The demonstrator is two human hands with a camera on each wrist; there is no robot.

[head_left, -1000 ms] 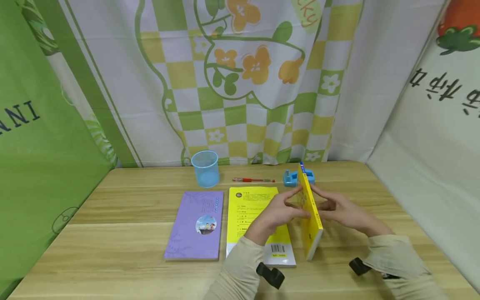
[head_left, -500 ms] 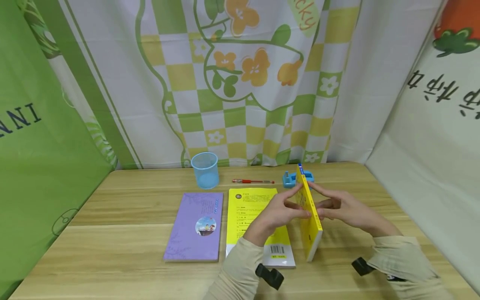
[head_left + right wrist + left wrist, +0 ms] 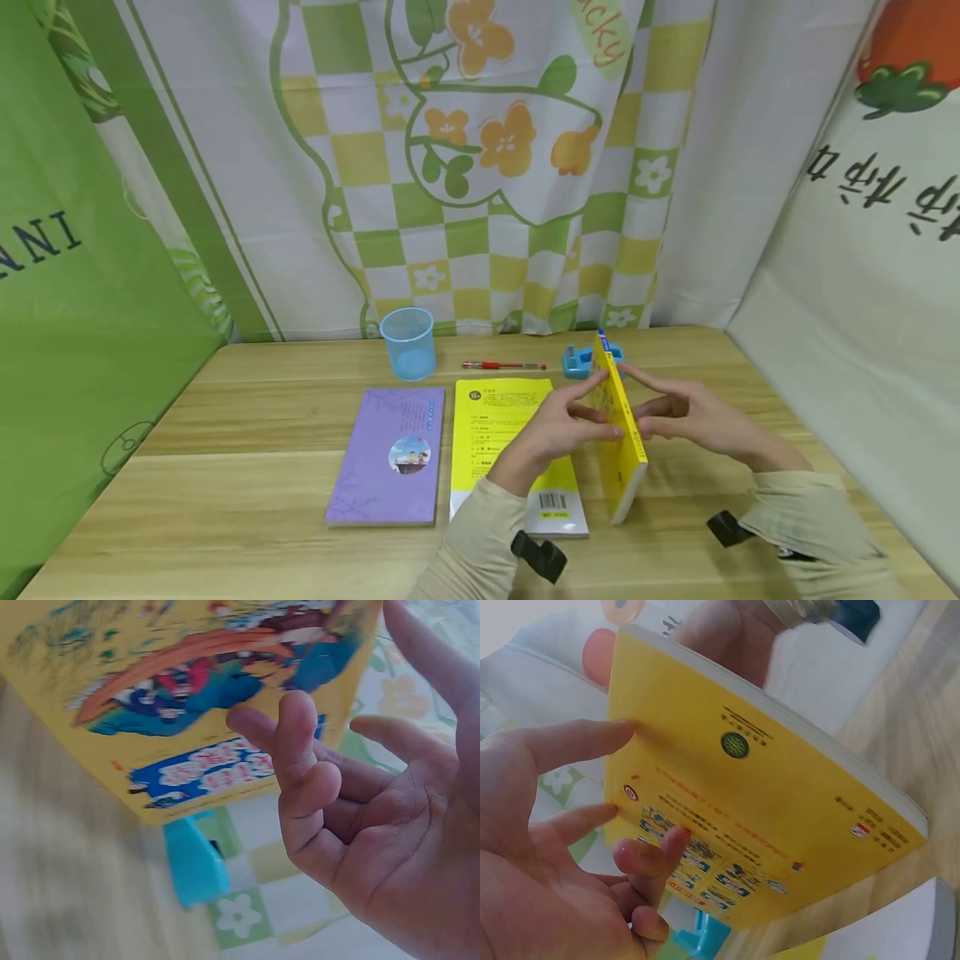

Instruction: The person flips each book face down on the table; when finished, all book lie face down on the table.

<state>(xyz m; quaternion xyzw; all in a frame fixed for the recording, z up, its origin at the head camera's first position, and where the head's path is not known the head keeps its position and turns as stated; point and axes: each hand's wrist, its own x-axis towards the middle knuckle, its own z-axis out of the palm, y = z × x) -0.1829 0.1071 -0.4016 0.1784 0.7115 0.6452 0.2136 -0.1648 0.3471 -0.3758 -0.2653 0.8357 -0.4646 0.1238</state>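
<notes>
A thin yellow book (image 3: pixel 621 450) stands upright on its edge on the wooden table, spine facing up. Fingertips of my left hand (image 3: pixel 555 429) touch its left cover; in the left wrist view the thumb and index finger reach straight to the yellow cover (image 3: pixel 780 787), other fingers partly bent. My right hand (image 3: pixel 693 414) touches the opposite side. The right wrist view shows that side's colourful illustrated cover (image 3: pixel 187 690), with the right hand's fingers (image 3: pixel 296 727) close against it. Neither hand wraps around the book.
Left of the upright book lie a yellow-and-white book (image 3: pixel 495 433) and a purple book (image 3: pixel 386 467). Behind are a blue pen holder (image 3: pixel 408 346), a red pen (image 3: pixel 491 365) and a blue tape dispenser (image 3: pixel 577 361). A patterned curtain (image 3: pixel 480 225) hangs at the table's back.
The right wrist and forearm have shifted slightly right. The book stays upright between both hands; the head view has tilted a little.
</notes>
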